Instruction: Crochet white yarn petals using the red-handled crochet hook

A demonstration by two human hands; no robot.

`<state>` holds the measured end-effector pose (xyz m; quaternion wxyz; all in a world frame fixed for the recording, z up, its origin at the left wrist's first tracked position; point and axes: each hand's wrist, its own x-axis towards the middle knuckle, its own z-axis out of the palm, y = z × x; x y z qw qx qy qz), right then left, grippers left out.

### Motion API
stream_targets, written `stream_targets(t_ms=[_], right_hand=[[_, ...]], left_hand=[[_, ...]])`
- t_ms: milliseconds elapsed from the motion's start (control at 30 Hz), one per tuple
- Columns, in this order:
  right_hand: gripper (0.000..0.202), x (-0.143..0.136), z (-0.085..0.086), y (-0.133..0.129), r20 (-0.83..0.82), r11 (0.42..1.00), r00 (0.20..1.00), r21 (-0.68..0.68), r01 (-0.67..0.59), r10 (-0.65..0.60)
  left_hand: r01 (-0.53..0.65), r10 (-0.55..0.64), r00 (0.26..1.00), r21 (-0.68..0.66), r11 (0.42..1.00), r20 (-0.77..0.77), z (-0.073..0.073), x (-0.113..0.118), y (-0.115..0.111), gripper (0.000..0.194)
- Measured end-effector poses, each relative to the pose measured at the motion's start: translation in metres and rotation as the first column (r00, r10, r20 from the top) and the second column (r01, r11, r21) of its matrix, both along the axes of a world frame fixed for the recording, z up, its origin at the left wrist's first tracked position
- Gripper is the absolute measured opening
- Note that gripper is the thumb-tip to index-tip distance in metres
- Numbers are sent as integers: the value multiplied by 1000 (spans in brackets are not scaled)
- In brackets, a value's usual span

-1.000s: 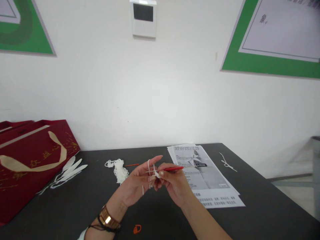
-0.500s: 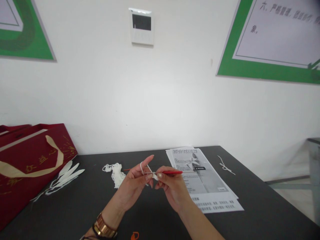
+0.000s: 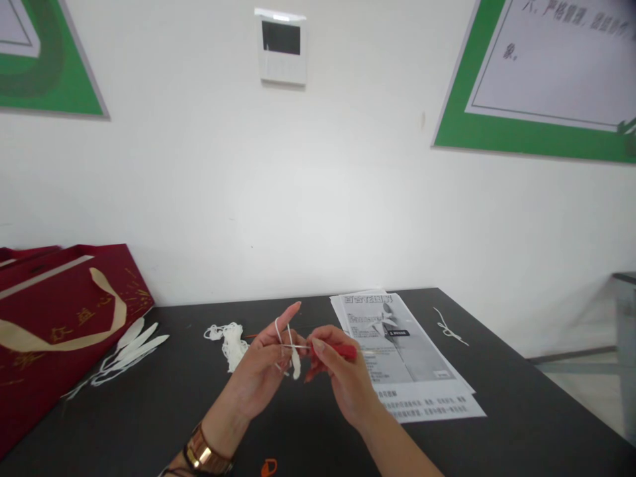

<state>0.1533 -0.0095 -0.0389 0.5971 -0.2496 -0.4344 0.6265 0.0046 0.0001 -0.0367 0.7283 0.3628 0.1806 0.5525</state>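
One white wall (image 3: 348,199) filled most of the frame, above a dark table (image 3: 149,424) that spanned the bottom. Two green-edged posters (image 3: 536,147) hung at upper left and upper right. A red bag (image 3: 54,391) took up the lower left, probably set aside to keep its bulk away from the work. Printed sheets (image 3: 430,416) lay face up right of lower centre, likely for reading alongside.

At lower centre, the right hand (image 3: 345,377) closed on a red-handled hook (image 3: 345,351), pointing its thin shaft leftward, a hold that seemed meant for fine steering. The left hand (image 3: 253,374) raised its index finger with a strand (image 3: 291,330) around it, presumably for tension; whether its other fingers pinched anything, I could not tell.

A screen (image 3: 281,50) was fixed at top centre. White petals (image 3: 132,351) lay beside the bag, perhaps grouped to stay together, and loose yarn (image 3: 232,348) lay just left of the left hand, within easy reach. The small white piece (image 3: 296,364) hung below the shaft, between the hands. Knotted string (image 3: 450,328) lay right of the sheets; an orange clip (image 3: 269,468) sat at the bottom edge.
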Motion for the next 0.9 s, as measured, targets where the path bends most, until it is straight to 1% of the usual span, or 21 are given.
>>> stream_targets(t_ms=[67, 133, 233, 333, 467, 600, 800, 900], right_hand=[[21, 0, -1, 0, 24, 999, 999, 18, 44, -45], [21, 1, -2, 2, 23, 998, 998, 9, 66, -66], [21, 2, -4, 4, 29, 998, 997, -10, 66, -66], [20, 3, -5, 6, 8, 999, 999, -39, 36, -35], [21, 4, -2, 6, -75, 996, 997, -86, -4, -2], [22, 4, 3, 4, -130, 993, 992, -120, -20, 4], [22, 4, 5, 1, -190, 990, 982, -133, -50, 24], [23, 5, 5, 1, -202, 989, 979, -143, -29, -1]], left_hand=[[7, -7, 1000, -20, 1000, 2, 1, -3, 2, 64], [35, -35, 999, -48, 998, 13, 2, -5, 3, 66], [72, -68, 996, -80, 994, 55, 1, -6, 4, 68], [86, -79, 993, -87, 992, 83, 1, -5, 3, 66], [101, -96, 991, -58, 993, 93, 5, -5, 0, 67], [135, -134, 983, 3, 991, 124, 8, -6, -2, 69], [170, -173, 970, 33, 985, 168, 5, -5, -2, 65], [179, -183, 966, 37, 983, 183, 3, -5, -1, 62]])
